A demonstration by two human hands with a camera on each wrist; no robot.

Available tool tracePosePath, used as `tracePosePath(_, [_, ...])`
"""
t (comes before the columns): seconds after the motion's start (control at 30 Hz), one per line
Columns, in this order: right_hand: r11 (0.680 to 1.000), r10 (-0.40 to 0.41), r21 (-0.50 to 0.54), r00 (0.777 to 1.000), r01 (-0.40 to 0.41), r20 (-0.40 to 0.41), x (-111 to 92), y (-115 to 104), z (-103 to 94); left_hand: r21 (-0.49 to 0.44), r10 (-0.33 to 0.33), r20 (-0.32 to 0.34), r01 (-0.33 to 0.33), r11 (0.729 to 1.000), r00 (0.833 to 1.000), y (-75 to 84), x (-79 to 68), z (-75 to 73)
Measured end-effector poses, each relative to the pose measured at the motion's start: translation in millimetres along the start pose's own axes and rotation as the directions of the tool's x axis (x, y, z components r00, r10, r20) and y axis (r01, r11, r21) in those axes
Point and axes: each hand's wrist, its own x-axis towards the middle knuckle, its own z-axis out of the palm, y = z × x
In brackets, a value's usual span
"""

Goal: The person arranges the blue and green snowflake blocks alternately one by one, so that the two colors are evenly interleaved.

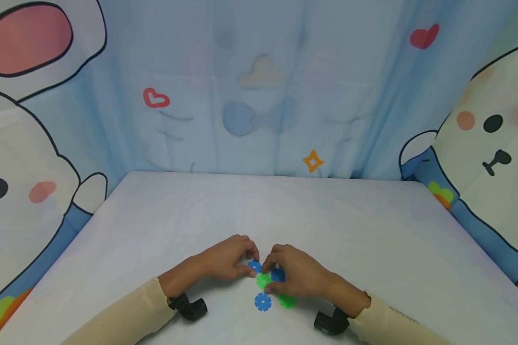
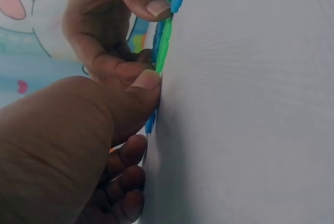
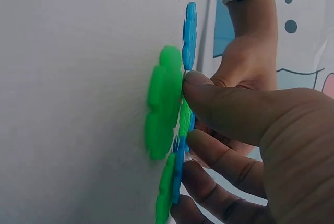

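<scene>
Several notched plastic snowflake discs lie close together on the white table. My left hand (image 1: 229, 258) pinches the upper blue disc (image 1: 254, 266) between thumb and index finger. Against it sits a green disc (image 1: 263, 281), its edges between my right hand's (image 1: 301, 274) thumb and index finger. Another blue disc (image 1: 278, 274) lies under the right hand's curled fingers. Nearer me are a blue disc (image 1: 263, 302) and a green disc (image 1: 287, 301), the latter partly covered by the right hand. In the left wrist view, the left thumb touches the middle green disc's (image 2: 164, 46) edge.
The white table (image 1: 354, 225) reaches back to a light blue curtain (image 1: 259, 124) with printed hearts and cartoon animals. A black wrist camera (image 1: 190, 307) is on the left wrist, another black camera (image 1: 331, 321) on the right.
</scene>
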Motion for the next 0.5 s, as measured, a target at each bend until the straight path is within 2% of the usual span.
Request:
tracePosePath(0.27, [1.0,-0.012,-0.022,1.0,0.012,-0.004,0.8,-1.2,2.8,0.071,0.023,0.003,-0.023,0.997,1.0,-0.7,-2.4,-1.9])
tracePosePath(0.5, [1.0,-0.028,-0.002,1.0,0.028,0.005,-0.5,-0.5,4.3,0.077,0.007,0.01,-0.008,0.997,1.0,2.4,-1.6,-2.7])
